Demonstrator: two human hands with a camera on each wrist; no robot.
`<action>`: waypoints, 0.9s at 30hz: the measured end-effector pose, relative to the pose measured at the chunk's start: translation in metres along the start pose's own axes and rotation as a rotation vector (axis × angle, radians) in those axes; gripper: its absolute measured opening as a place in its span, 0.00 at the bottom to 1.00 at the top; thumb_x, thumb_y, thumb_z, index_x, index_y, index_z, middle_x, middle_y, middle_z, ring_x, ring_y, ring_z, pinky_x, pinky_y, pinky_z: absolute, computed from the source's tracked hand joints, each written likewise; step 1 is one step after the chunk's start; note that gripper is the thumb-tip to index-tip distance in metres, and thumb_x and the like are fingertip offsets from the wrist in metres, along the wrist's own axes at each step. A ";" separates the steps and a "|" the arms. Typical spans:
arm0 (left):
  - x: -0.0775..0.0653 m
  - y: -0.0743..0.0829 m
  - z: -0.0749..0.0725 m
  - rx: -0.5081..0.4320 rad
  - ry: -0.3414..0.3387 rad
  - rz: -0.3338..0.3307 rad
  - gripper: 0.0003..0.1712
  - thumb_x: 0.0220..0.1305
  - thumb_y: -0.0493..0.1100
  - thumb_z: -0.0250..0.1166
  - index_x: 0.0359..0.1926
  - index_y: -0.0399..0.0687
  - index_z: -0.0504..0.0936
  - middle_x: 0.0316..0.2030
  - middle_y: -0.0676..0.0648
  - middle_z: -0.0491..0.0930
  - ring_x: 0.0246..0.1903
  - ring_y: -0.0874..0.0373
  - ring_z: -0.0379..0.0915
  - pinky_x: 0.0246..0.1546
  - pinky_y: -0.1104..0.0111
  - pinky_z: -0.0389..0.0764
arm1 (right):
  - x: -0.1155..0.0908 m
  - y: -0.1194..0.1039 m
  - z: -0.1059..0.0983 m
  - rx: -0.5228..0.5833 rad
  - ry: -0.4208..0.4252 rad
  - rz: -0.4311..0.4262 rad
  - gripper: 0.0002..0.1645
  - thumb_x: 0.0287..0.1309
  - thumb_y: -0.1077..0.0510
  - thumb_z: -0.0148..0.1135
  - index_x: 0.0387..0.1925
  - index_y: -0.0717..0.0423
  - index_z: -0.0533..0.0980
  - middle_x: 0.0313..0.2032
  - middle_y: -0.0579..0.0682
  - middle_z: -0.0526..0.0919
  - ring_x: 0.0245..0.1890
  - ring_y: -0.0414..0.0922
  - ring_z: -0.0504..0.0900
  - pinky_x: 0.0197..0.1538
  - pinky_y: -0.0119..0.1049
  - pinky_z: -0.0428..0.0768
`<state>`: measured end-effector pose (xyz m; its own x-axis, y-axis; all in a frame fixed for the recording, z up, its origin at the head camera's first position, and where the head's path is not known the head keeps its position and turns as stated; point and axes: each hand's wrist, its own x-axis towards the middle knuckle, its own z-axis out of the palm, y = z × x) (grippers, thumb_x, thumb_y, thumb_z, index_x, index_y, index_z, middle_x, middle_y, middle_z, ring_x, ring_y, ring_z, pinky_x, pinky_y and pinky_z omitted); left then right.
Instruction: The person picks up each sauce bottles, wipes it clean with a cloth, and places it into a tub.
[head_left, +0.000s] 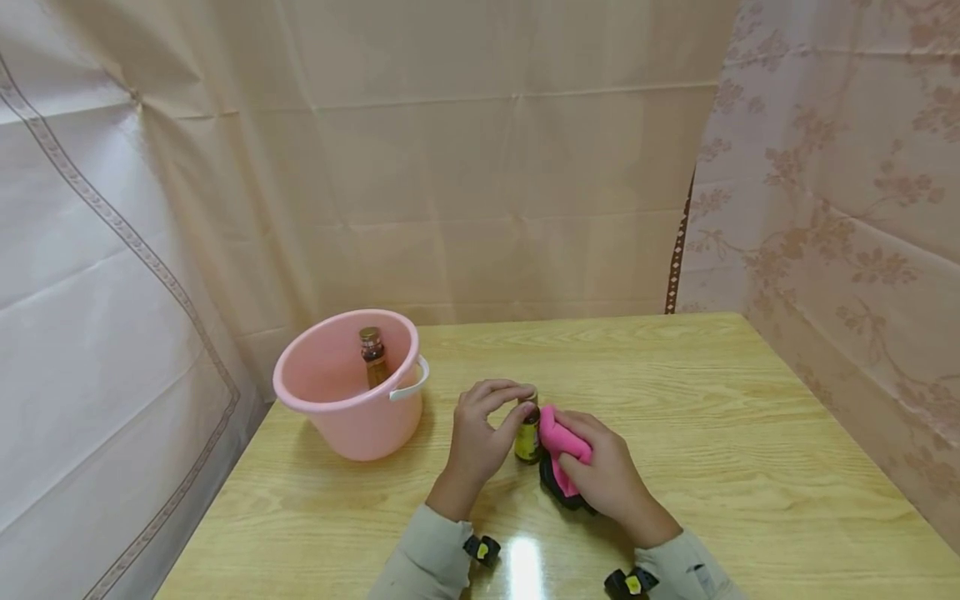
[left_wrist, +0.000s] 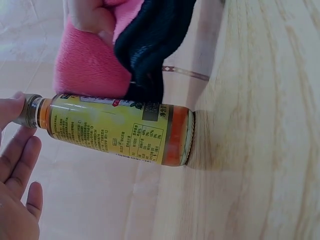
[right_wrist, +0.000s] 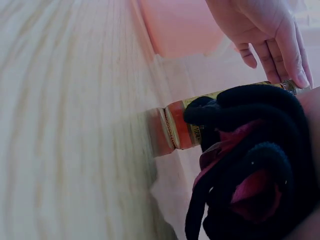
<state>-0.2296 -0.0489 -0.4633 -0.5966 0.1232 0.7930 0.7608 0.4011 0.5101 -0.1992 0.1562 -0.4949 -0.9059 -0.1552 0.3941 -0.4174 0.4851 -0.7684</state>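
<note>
A small glass bottle point(head_left: 528, 439) with a yellow-green label and a metal cap stands upright on the table. My left hand point(head_left: 477, 433) pinches it at the cap, thumb on one side and fingertips on the other. Printed text and a small table fill the label point(left_wrist: 110, 127) in the left wrist view, with orange contents showing near the base. My right hand point(head_left: 606, 471) grips a bunched cloth point(head_left: 562, 443), fuzzy pink on one face and black on the other, against the bottle's side. In the right wrist view the black folds point(right_wrist: 260, 130) hide much of the bottle.
To the left on the wooden table point(head_left: 720, 417) stands a pink bucket point(head_left: 367, 429) with a white handle point(head_left: 410, 380). Inside it leans another capped bottle point(head_left: 375, 360) with dark contents. Beige curtains point(head_left: 450, 167) hang behind the table, with patterned cloth at the right.
</note>
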 end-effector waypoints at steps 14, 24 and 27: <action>0.000 -0.005 0.002 -0.001 -0.020 0.021 0.11 0.67 0.41 0.71 0.50 0.53 0.91 0.48 0.54 0.89 0.51 0.58 0.83 0.48 0.57 0.71 | 0.000 -0.004 -0.002 0.085 0.077 -0.135 0.44 0.53 0.74 0.68 0.70 0.41 0.76 0.67 0.47 0.78 0.62 0.47 0.79 0.54 0.29 0.81; -0.001 -0.005 0.003 -0.023 -0.027 0.003 0.10 0.69 0.41 0.70 0.50 0.53 0.91 0.48 0.54 0.89 0.51 0.58 0.84 0.48 0.57 0.71 | -0.001 -0.006 -0.003 0.079 0.015 -0.041 0.38 0.56 0.71 0.69 0.69 0.49 0.76 0.66 0.49 0.79 0.59 0.46 0.80 0.52 0.33 0.83; -0.002 -0.006 0.004 -0.038 -0.025 -0.009 0.10 0.69 0.41 0.70 0.50 0.52 0.91 0.48 0.53 0.89 0.52 0.57 0.84 0.50 0.54 0.72 | -0.001 -0.005 -0.003 0.084 0.001 -0.017 0.37 0.55 0.71 0.68 0.68 0.52 0.77 0.65 0.49 0.80 0.56 0.47 0.81 0.50 0.33 0.84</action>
<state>-0.2343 -0.0480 -0.4690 -0.6095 0.1420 0.7799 0.7640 0.3678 0.5301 -0.1962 0.1562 -0.4899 -0.8985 -0.1624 0.4078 -0.4374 0.4088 -0.8010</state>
